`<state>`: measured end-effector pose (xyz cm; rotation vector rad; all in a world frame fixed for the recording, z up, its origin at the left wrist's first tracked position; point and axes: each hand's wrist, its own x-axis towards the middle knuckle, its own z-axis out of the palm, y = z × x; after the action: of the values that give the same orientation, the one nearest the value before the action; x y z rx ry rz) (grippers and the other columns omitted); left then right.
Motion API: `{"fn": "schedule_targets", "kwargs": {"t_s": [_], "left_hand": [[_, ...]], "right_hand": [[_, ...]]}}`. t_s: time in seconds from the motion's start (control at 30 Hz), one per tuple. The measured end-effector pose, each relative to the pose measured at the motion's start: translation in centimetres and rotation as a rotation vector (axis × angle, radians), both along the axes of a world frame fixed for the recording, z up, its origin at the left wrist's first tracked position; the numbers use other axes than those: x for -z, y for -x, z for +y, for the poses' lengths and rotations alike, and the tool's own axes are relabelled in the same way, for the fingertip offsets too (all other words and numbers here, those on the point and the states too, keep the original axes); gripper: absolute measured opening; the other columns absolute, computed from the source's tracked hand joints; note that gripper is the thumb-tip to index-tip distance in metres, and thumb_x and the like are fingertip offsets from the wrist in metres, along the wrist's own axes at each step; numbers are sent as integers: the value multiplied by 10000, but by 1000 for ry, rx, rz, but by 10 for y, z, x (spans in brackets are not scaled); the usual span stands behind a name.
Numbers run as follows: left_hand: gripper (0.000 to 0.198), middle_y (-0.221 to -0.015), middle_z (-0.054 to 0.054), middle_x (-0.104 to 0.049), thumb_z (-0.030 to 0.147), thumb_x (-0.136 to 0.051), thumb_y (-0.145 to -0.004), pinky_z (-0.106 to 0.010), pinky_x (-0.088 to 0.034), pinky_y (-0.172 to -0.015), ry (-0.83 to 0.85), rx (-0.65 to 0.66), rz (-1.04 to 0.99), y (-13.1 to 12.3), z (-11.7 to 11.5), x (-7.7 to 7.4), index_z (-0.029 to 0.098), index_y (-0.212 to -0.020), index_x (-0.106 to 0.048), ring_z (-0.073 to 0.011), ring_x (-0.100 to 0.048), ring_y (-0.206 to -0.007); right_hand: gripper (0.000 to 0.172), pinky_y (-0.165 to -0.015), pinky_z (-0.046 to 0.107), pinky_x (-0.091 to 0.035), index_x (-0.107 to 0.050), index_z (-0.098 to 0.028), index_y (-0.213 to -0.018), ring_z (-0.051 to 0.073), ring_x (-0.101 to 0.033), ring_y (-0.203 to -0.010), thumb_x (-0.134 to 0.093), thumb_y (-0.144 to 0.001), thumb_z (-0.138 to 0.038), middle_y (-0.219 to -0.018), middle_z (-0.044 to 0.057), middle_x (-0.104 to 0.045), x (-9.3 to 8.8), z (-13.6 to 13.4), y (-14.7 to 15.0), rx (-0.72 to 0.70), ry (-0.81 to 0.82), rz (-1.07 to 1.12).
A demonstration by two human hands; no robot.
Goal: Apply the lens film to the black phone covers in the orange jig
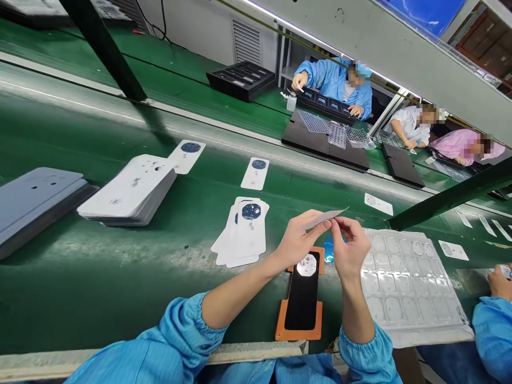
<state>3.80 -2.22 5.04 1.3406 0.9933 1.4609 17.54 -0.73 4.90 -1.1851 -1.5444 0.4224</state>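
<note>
Between my two hands, above the bench, a thin white card [325, 217] is held nearly edge-on. My left hand [296, 238] grips it from the left, thumb on top. The fingertips of my right hand [352, 249] are pinched together at its near edge. Under them a black phone-shaped panel [301, 304], with a white round piece [307, 265] at its top, lies in an orange fixture [282, 322]. A bit of blue film [328, 249] shows between my wrists. Left of my hands, several white cards with dark round patches [250, 240] lie fanned out.
A thick stack of white cards [128, 189] and a grey stack [36, 197] stand to the left. On the right is a clear blister tray [404, 293], with a co-worker's hand [501, 282] beyond it. Green posts [106, 50] rise from the bench. Other people sit opposite.
</note>
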Motion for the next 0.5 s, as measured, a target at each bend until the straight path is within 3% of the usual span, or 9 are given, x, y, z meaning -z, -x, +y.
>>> {"fn": "schedule_targets", "kwargs": {"t_s": [0.5], "left_hand": [[306,-1070,-93,-684,400,-566,-963,-335,-528,-858,-157,-51,0,-4,3,9,192,-1130,-717,-220,-643,-998]], "right_hand": [[201,-734,330,-577,-719,-163,-862,179,-679,-788,-657,-871,-355,-878,65,-726,4,3,5,-42,18,105]]}}
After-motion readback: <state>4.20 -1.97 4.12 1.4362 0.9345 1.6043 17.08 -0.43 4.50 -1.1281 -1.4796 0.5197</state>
